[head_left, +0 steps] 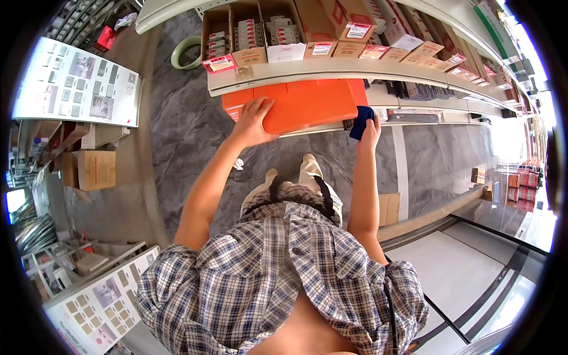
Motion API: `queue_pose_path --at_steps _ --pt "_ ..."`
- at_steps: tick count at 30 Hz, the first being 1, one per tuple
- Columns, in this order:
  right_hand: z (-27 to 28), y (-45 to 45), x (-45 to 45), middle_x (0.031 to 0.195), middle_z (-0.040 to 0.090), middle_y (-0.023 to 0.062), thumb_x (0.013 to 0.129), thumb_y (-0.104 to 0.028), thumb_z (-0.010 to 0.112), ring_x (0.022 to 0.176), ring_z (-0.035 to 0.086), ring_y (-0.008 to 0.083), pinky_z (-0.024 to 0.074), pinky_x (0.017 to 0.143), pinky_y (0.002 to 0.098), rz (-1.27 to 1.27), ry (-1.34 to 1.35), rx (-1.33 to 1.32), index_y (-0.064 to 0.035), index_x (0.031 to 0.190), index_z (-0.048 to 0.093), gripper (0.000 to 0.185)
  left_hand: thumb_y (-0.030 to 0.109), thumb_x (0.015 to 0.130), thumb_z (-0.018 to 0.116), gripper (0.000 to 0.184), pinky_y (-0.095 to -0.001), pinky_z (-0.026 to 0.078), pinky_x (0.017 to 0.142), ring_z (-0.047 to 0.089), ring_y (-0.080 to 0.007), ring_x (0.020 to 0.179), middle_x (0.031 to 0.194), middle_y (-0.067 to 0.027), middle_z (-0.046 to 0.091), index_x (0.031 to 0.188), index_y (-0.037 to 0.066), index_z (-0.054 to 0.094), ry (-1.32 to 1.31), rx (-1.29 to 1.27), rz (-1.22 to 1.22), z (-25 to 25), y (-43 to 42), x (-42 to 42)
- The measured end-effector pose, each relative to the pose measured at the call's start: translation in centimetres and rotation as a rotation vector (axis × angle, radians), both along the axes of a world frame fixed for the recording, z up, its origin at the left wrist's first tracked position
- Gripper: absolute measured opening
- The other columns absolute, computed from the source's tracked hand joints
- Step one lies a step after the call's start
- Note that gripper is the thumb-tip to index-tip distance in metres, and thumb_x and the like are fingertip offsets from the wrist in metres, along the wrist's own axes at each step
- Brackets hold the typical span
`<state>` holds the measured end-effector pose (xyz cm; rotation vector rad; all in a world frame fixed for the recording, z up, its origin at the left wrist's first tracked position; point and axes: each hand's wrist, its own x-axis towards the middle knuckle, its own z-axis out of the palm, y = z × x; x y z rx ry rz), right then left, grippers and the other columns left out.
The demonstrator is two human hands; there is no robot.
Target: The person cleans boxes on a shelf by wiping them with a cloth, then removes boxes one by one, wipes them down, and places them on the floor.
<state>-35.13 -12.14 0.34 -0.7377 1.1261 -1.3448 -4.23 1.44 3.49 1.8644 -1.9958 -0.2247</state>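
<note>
A long bright orange box (313,106) sticks out from under the upper shelf board, tilted slightly. My left hand (255,122) grips its left front end, with the fingers over the top edge and the thumb side toward me. More orange boxes (236,99) sit behind it at the left. At the box's right end, my right hand (370,131) is closed on a folded dark blue cloth (361,122). That cloth is beside the box's right corner; whether it touches the box I cannot tell.
Open cartons (248,35) of small packaged parts line the shelf (260,77) above. Further right, dark items (420,92) lie on a lower shelf. A pale green ring (186,53) rests on the floor. Left stand a display board (77,83) and a cardboard box (96,170).
</note>
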Motion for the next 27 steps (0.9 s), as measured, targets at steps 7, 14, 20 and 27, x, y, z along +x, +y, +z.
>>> queue_pose_path --at_steps 7,14,20,27 --pt "9.4 2.5 1.9 0.115 0.056 0.0122 0.078 -0.017 0.06 0.083 0.063 0.0299 0.0524 0.07 0.0388 0.228 1.129 -0.733 -0.0113 0.127 0.048 0.05 0.045 0.059 0.077 0.093 -0.0431 0.024 0.11 0.031 -0.0319 0.131 0.14 -0.0156 0.034 0.135 0.008 0.04 -0.036 0.262 0.052 6.5 -1.3 2.2" --pt "7.2 6.4 8.6 0.14 0.037 0.0038 0.073 -0.028 0.07 0.074 0.066 0.0251 0.0548 0.059 0.0378 0.55 1.731 -1.013 -0.019 0.136 0.036 0.073 0.043 0.059 0.078 0.091 -0.0358 0.03 0.107 0.036 -0.0282 0.129 0.136 -0.0135 0.042 0.134 0.005 0.043 0.075 0.498 -0.108 7.2 -4.3 1.9" --pt "7.1 3.6 8.5 0.118 0.054 0.0028 0.081 -0.013 0.053 0.062 0.065 0.0235 0.0532 0.051 0.0379 0.442 1.721 -0.939 -0.0168 0.111 0.051 0.03 0.044 0.071 0.074 0.079 -0.0378 0.031 0.107 0.037 -0.0279 0.129 0.136 -0.0152 0.043 0.133 0.004 0.044 0.161 0.348 -0.202 4.4 -5.2 0.7" --pt "7.8 -0.6 6.9 0.105 0.06 0.0032 0.076 -0.015 0.061 0.073 0.065 0.0306 0.0522 0.058 0.0424 0.57 1.713 -0.717 -0.016 0.106 0.055 0.031 0.039 0.073 0.073 0.08 -0.0445 0.022 0.111 0.035 -0.0262 0.13 0.136 -0.0104 0.042 0.137 0.009 0.036 -0.096 0.057 -0.031 4.3 0.4 1.1"
